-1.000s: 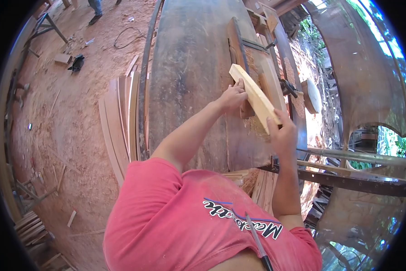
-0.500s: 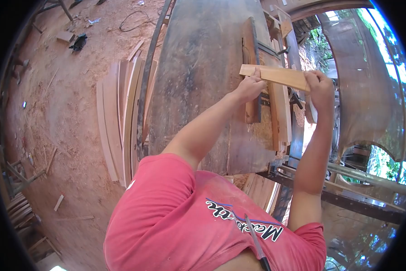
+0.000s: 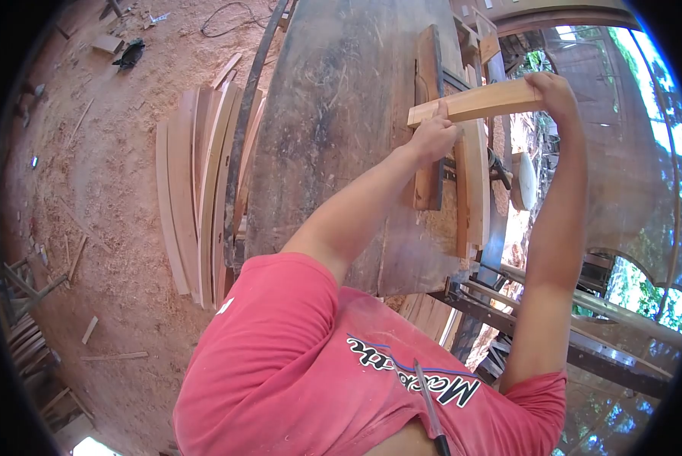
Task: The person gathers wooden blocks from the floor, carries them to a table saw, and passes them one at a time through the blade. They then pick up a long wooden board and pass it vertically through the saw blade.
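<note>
A curved, light-coloured wooden piece [image 3: 489, 100] spans between my two hands, over the right side of the worn table [image 3: 318, 137]. My left hand [image 3: 435, 137] grips it near its left end, one finger stretched along its face. At the far right end, my right hand [image 3: 555, 97] is closed round the wood, its fingers partly hidden. Under the piece and my left hand stands an upright dark wooden guide [image 3: 428, 68] on the tabletop.
Long wooden strips [image 3: 180, 167] lean along the table's left side. Sawdust covers the floor [image 3: 105, 197], with scraps and a black object [image 3: 130, 55]. Metal rails [image 3: 584, 346] run at the lower right. A round pale disc [image 3: 525, 181] is right of the table.
The right end of the wooden piece has swung up and away with my right hand. My left hand has shifted slightly to the right, still on the piece.
</note>
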Demonstrator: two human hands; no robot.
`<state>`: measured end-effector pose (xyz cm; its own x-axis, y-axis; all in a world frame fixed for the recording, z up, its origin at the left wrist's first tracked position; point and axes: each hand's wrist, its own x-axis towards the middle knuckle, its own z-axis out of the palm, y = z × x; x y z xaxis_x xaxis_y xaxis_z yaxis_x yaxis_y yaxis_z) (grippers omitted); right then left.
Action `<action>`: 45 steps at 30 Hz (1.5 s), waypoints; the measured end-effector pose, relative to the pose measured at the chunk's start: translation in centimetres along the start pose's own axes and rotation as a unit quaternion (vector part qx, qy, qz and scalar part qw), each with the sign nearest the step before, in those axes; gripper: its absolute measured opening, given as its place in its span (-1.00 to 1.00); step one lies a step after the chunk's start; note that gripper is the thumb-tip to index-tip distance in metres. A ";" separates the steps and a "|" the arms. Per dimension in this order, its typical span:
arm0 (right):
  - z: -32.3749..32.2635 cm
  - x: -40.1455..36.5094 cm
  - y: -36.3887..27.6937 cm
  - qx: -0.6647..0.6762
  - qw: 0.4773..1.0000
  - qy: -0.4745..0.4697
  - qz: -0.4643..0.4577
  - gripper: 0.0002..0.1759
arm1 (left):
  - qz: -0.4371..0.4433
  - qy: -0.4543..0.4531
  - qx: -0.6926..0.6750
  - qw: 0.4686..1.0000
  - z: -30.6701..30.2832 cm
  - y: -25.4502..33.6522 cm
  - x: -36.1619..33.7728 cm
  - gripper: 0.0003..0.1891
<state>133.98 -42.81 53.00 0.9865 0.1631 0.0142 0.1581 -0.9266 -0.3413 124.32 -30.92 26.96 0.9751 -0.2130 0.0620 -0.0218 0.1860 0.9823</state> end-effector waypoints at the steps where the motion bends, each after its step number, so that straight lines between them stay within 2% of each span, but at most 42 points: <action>1: 0.0 0.7 0.0 -0.006 1.000 -0.007 0.014 -0.56 | -0.002 -0.004 0.015 1.000 -0.1 0.0 0.2 -0.53; 3: 0.0 1.6 0.0 -0.010 1.000 -0.011 0.027 -0.55 | -0.001 -0.009 0.032 0.999 -0.3 0.4 0.4 -0.51; 5: 0.1 2.1 -0.2 0.000 1.000 -0.006 0.026 -0.53 | -0.031 -0.019 -0.016 0.999 -0.7 1.0 0.4 -0.51; 9: 0.3 0.6 0.4 0.030 0.999 -0.004 0.011 -0.51 | -0.012 -0.017 0.001 1.000 -0.2 0.4 0.1 -0.48; 11: -0.1 -3.6 0.5 -0.113 0.992 0.013 -0.053 -0.50 | 0.011 0.006 -0.019 1.000 0.4 -0.5 -0.7 -0.47; 12: -0.2 -6.6 -0.3 -0.108 0.993 -0.021 0.053 -0.49 | 0.017 0.000 -0.016 1.000 0.5 -0.7 -1.5 -0.47; 13: 1.8 -12.9 -3.8 -0.023 0.993 0.073 0.092 -0.48 | -0.018 -0.028 -0.017 0.999 0.4 -0.9 -2.6 -0.45; 14: 2.7 -16.4 -3.0 -0.094 0.989 0.068 0.090 -0.50 | -0.055 -0.057 -0.014 0.997 0.3 -1.3 -3.9 -0.44; 15: 4.2 -20.5 -2.3 -0.030 0.992 0.047 0.112 -0.53 | -0.051 -0.066 -0.006 0.996 0.2 -1.7 -5.5 -0.44; 16: 6.1 -24.7 -2.3 -0.024 0.993 0.039 0.109 -0.49 | -0.082 -0.093 -0.017 0.992 0.2 -2.3 -7.2 -0.42; 17: 7.8 -28.5 -4.0 -0.018 0.979 0.002 0.201 -0.44 | -0.113 -0.120 -0.025 0.986 0.3 -2.9 -8.8 -0.40; 18: 11.5 -32.3 -1.3 -0.020 0.993 0.073 0.095 -0.39 | -0.112 -0.135 -0.013 0.984 0.6 -3.7 -10.4 -0.40; 19: 12.9 -35.1 -3.3 -0.038 0.987 0.038 0.151 -0.36 | -0.083 -0.115 0.035 0.989 0.9 -4.5 -12.1 -0.38; 20: 15.7 -37.5 -2.1 0.028 0.981 0.010 0.189 -0.36 | -0.055 -0.097 0.082 0.990 1.3 -5.0 -13.9 -0.36; 21: 18.3 -40.1 -1.4 0.058 0.975 0.014 0.215 -0.38 | -0.056 -0.117 0.096 0.987 1.7 -4.3 -15.9 -0.36; 24: 21.7 -45.2 -2.2 0.118 0.957 0.012 0.265 -0.36 | -0.093 -0.167 0.190 0.963 2.8 0.3 -20.8 -0.35; 26: 21.5 -47.0 -3.8 0.132 0.950 0.029 0.280 -0.33 | -0.161 -0.132 0.328 0.922 4.1 2.1 -23.1 -0.36; 27: 21.0 -47.4 -4.4 0.197 0.948 0.028 0.247 -0.35 | -0.118 -0.089 0.345 0.927 4.5 -0.6 -23.4 -0.39; 28: 21.0 -47.8 -4.7 0.259 0.942 0.028 0.212 -0.36 | -0.113 -0.109 0.359 0.920 4.4 -0.8 -23.7 -0.39; 29: 21.4 -48.6 -3.6 0.256 0.938 -0.013 0.234 -0.37 | -0.183 -0.081 0.209 0.957 3.8 -1.0 -23.7 -0.47; 30: 22.5 -49.1 -2.6 0.269 0.931 -0.001 0.246 -0.37 | -0.254 -0.049 0.055 0.964 3.0 -1.1 -23.6 -0.53; 31: 23.8 -49.5 -1.9 0.358 0.897 0.051 0.255 -0.38 | -0.258 -0.064 0.071 0.961 2.2 -1.4 -23.6 -0.53; 32: 25.1 -50.1 -1.5 0.442 0.853 0.102 0.259 -0.39 | -0.285 -0.087 -0.118 0.947 1.2 -1.6 -23.5 -0.57; 33: 24.6 -50.3 -1.8 0.461 0.836 0.077 0.289 -0.48 | -0.304 -0.102 -0.302 0.898 0.6 -1.6 -23.4 -0.58; 34: 24.8 -50.4 -1.7 0.471 0.827 0.086 0.297 -0.48 | -0.324 -0.078 -0.327 0.884 0.5 -1.0 -23.7 -0.47; 36: 24.7 -50.7 -1.3 0.660 0.683 -0.054 0.309 -0.52 | -0.301 -0.050 -0.369 0.878 0.4 -1.2 -24.1 -0.40; 37: 24.1 -50.8 -1.9 0.672 0.673 -0.063 0.301 -0.54 | -0.307 -0.059 -0.361 0.879 0.4 -1.3 -24.4 -0.40; 39: 24.5 -50.8 -2.2 0.693 0.658 -0.053 0.289 -0.54 | -0.257 -0.035 -0.371 0.892 0.8 -1.4 -24.9 -0.33; 42: 23.7 -51.0 -2.1 0.719 0.640 -0.041 0.269 -0.52 | -0.240 -0.043 -0.378 0.893 1.8 -1.1 -25.4 -0.27; 44: 22.6 -51.6 -1.6 0.727 0.633 -0.027 0.263 -0.48 | -0.225 -0.080 -0.390 0.889 3.2 -0.3 -26.0 -0.31; 45: 22.2 -52.2 -1.0 0.560 0.793 0.027 0.237 -0.36 | -0.217 -0.092 -0.352 0.906 4.8 0.1 -26.6 -0.33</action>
<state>81.40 -42.91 31.75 0.9292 -0.1563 -0.3350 -0.3378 0.0085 -0.9412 97.30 -29.83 26.21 0.8029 -0.5575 -0.2110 0.5647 0.5983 0.5685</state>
